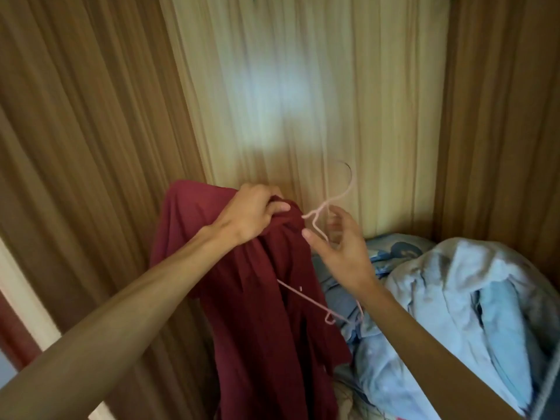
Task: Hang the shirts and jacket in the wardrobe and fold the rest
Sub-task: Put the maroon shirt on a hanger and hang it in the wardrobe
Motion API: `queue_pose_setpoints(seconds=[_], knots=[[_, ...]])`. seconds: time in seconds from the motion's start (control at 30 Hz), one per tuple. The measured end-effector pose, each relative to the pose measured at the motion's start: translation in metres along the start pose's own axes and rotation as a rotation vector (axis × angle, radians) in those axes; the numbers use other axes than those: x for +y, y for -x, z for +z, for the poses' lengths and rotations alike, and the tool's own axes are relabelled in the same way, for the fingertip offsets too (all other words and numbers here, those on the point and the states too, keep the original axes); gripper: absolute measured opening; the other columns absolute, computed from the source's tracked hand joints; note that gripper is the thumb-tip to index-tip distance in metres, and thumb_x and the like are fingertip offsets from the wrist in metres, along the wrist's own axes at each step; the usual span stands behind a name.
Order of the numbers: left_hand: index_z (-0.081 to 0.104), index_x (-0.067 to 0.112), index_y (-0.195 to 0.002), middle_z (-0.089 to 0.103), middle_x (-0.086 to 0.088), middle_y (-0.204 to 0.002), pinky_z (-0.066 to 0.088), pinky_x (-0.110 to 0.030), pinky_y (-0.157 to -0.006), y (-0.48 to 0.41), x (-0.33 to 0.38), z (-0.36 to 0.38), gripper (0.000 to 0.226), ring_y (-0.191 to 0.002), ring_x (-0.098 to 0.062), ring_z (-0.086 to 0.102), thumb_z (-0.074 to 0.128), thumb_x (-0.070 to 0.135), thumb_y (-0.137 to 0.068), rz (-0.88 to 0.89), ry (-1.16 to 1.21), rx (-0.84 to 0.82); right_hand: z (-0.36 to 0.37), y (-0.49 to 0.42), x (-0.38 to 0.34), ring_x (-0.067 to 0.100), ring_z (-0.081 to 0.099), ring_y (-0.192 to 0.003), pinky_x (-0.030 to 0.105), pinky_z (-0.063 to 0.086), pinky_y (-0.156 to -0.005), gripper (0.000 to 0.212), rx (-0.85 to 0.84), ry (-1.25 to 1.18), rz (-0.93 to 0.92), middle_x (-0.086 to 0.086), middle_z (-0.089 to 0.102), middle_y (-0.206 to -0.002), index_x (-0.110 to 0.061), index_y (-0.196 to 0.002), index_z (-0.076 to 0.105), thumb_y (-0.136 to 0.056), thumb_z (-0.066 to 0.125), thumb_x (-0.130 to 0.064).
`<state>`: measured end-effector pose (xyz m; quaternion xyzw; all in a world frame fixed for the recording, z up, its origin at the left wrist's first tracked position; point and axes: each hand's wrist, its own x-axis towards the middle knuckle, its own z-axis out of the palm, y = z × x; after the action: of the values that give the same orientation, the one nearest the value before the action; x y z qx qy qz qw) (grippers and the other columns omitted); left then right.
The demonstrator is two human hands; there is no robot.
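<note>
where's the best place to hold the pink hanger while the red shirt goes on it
Take the pink hanger by its neck, just under the hook, coming from the right. That stem stands free above the red shirt, while one shoulder of the hanger is buried in the collar that the left hand grips. The right hand curls round that spot.

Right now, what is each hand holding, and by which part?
The left hand grips the maroon shirt at its collar; the right hand pinches the pink hanger by its shoulder wire, just below the hook.
</note>
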<state>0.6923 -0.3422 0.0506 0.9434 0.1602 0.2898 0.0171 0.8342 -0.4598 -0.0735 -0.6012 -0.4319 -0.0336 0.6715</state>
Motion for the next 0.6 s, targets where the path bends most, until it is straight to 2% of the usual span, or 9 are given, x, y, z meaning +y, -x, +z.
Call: queue_pose_setpoints(seconds=[0.03, 0.1, 0.2, 0.23, 0.3, 0.37, 0.43, 0.5, 0.6], knots=[[0.073, 0.011, -0.1, 0.076, -0.007, -0.096, 0.05, -0.033, -0.084, -0.003, -0.004, -0.002, 0.02, -0.096, -0.024, 0.069, 0.065, 0.029, -0.095, -0.019, 0.002, 0.043, -0.006, 0.008, 0.004, 0.01, 0.057, -0.104, 0.024, 0.045, -0.09, 0.045, 0.084, 0.145, -0.076, -0.006, 0.058, -0.11, -0.027, -0.122, 0.054, -0.083, 0.075, -0.034], [0.072, 0.011, -0.097, 0.075, -0.008, -0.093, 0.052, -0.04, -0.083, -0.008, -0.01, -0.006, 0.022, -0.094, -0.027, 0.069, 0.064, 0.031, -0.095, -0.063, 0.017, 0.123, -0.013, 0.024, 0.012, 0.012, 0.055, -0.092, 0.025, 0.045, -0.084, 0.033, 0.164, 0.273, -0.224, -0.006, 0.053, -0.099, -0.018, -0.111, 0.058, -0.081, 0.07, -0.02], [0.071, 0.008, -0.098, 0.075, -0.01, -0.091, 0.051, -0.038, -0.082, -0.014, -0.012, -0.012, 0.026, -0.091, -0.029, 0.068, 0.064, 0.033, -0.095, -0.084, 0.025, 0.243, -0.008, 0.043, 0.036, 0.008, 0.059, -0.073, 0.032, 0.053, -0.072, 0.018, -0.128, 0.325, -0.166, -0.008, 0.059, -0.083, -0.023, -0.094, 0.064, -0.076, 0.064, -0.022], [0.072, 0.008, -0.099, 0.075, -0.011, -0.092, 0.049, -0.032, -0.083, -0.015, -0.01, -0.014, 0.026, -0.092, -0.029, 0.068, 0.064, 0.033, -0.095, -0.081, 0.026, 0.279, -0.003, 0.047, 0.046, 0.011, 0.062, -0.079, 0.036, 0.054, -0.077, 0.023, -0.237, 0.388, -0.1, -0.006, 0.061, -0.09, -0.021, -0.099, 0.065, -0.077, 0.063, -0.028], [0.073, 0.008, -0.101, 0.076, -0.01, -0.096, 0.041, -0.017, -0.079, -0.014, -0.004, -0.019, 0.025, -0.094, -0.028, 0.068, 0.065, 0.031, -0.095, -0.068, 0.044, 0.338, 0.008, 0.053, 0.065, 0.021, 0.059, -0.106, 0.038, 0.049, -0.095, 0.044, -0.34, 0.51, 0.02, 0.003, 0.059, -0.114, -0.015, -0.12, 0.06, -0.081, 0.066, -0.034], [0.073, 0.008, -0.102, 0.076, -0.008, -0.097, 0.036, -0.01, -0.076, -0.011, 0.0, -0.025, 0.021, -0.095, -0.026, 0.069, 0.065, 0.027, -0.095, -0.052, 0.078, 0.384, 0.018, 0.055, 0.078, 0.029, 0.05, -0.122, 0.038, 0.042, -0.105, 0.069, -0.268, 0.522, 0.103, 0.011, 0.054, -0.129, -0.007, -0.134, 0.05, -0.078, 0.07, -0.042], [0.074, 0.009, -0.101, 0.076, -0.006, -0.097, 0.034, -0.003, -0.075, -0.005, 0.001, -0.032, 0.019, -0.093, -0.021, 0.068, 0.065, 0.026, -0.095, -0.034, 0.098, 0.428, 0.027, 0.051, 0.085, 0.032, 0.05, -0.122, 0.042, 0.042, -0.105, 0.083, -0.215, 0.53, 0.18, 0.014, 0.055, -0.13, -0.005, -0.135, 0.049, -0.072, 0.06, -0.058], [0.074, 0.01, -0.101, 0.076, -0.003, -0.097, 0.03, 0.005, -0.075, 0.002, -0.002, -0.039, 0.019, -0.089, -0.011, 0.066, 0.065, 0.025, -0.095, -0.024, 0.102, 0.463, 0.032, 0.043, 0.093, 0.032, 0.058, -0.115, 0.042, 0.047, -0.097, 0.069, -0.262, 0.512, 0.215, 0.012, 0.063, -0.12, -0.01, -0.126, 0.058, -0.076, 0.05, -0.058], [0.074, 0.013, -0.1, 0.076, 0.0, -0.095, 0.036, -0.002, -0.078, 0.014, -0.016, -0.051, 0.018, -0.088, -0.009, 0.066, 0.064, 0.027, -0.096, -0.021, 0.082, 0.435, 0.028, 0.03, 0.099, 0.033, 0.066, -0.102, 0.041, 0.051, -0.088, 0.041, -0.231, 0.429, 0.147, 0.013, 0.071, -0.106, -0.01, -0.113, 0.068, -0.088, 0.049, -0.037]])
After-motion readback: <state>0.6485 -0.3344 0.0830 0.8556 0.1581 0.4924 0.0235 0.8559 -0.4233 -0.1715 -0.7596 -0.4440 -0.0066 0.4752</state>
